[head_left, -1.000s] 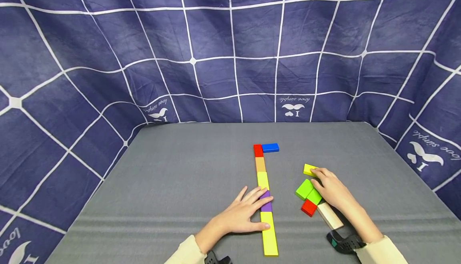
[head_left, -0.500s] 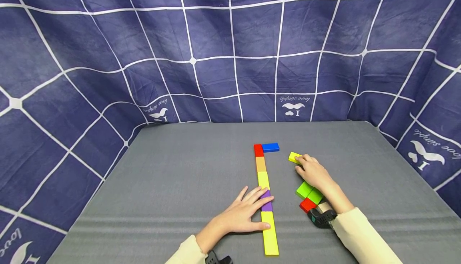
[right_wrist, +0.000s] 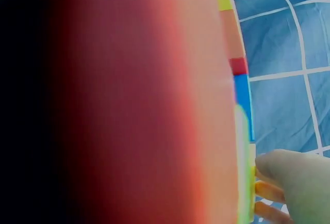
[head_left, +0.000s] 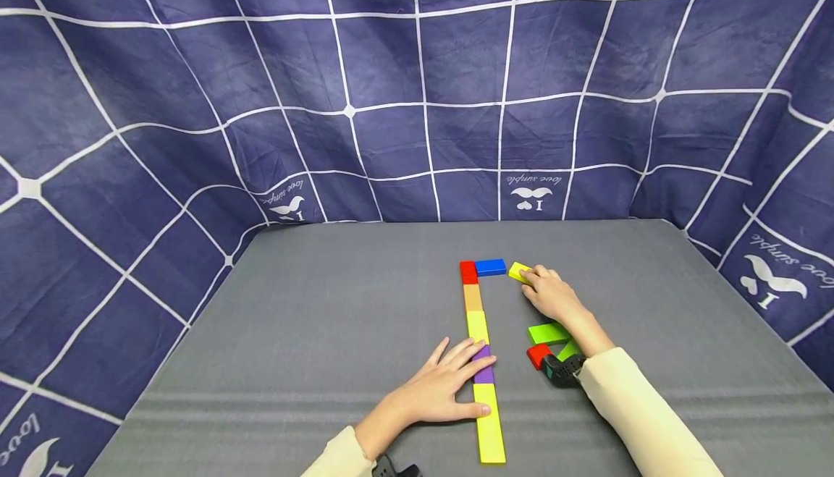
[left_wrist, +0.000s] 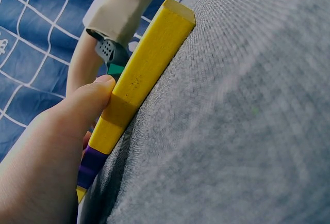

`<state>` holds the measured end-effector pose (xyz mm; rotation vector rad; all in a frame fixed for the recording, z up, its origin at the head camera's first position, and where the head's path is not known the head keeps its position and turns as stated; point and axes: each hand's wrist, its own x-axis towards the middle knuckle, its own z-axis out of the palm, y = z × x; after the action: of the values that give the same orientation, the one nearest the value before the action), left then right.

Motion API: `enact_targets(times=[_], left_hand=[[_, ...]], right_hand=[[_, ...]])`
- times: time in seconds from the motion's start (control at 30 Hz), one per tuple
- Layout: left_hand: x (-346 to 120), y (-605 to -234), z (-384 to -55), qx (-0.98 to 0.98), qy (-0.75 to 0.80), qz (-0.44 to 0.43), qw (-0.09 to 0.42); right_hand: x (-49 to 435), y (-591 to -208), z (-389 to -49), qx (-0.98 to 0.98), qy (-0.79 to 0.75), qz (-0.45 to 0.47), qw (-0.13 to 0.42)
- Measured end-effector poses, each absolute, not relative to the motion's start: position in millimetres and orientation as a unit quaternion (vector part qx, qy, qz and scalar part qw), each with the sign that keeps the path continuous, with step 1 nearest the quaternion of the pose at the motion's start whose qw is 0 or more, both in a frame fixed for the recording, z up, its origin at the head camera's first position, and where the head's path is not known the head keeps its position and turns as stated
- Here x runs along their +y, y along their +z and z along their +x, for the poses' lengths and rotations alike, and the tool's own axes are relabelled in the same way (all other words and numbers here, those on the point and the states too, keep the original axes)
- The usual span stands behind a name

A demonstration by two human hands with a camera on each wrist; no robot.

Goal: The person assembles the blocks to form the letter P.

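My left hand [head_left: 439, 390] lies with spread fingers over a row of flat blocks. Its thumb touches the long yellow block [head_left: 490, 437]; other fingers rest about the purple block [head_left: 483, 373] and the shorter yellow block [head_left: 478, 323]. Farther along come a tan block [head_left: 472, 297] and a red block [head_left: 468, 272], with a blue block [head_left: 490, 268] set crosswise at the red one's right. My right hand [head_left: 554, 296] pinches a small yellow block [head_left: 518, 271], lying just right of the blue block with a narrow gap between. In the left wrist view, the thumb [left_wrist: 95, 97] presses the long yellow block's side.
By the right wrist lie a green block [head_left: 546, 333], a second green block [head_left: 569, 350] and a red block [head_left: 538, 355], partly covered by the wristband [head_left: 563, 370]. Blue checked cloth [head_left: 417, 100] rises behind the grey tabletop [head_left: 313, 303]. Blurred red fills much of the right wrist view.
My right hand has moved the small yellow block away and leftward, close to the blue block. The nearby green and red blocks have shifted; the pale block is now hidden. The left hand stays put.
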<state>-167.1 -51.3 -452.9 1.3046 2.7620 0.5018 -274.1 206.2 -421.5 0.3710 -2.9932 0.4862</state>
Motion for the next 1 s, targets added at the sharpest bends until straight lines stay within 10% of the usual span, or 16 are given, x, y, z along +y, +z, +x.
enact_targets(times=[1.0], left_hand=[[-50.8,-455.3,-167.9,0.895,0.153,0.419,0.017]], right_hand=[[183.3,-407.4,-317.4,-0.976,0.175,0.131,0.003]])
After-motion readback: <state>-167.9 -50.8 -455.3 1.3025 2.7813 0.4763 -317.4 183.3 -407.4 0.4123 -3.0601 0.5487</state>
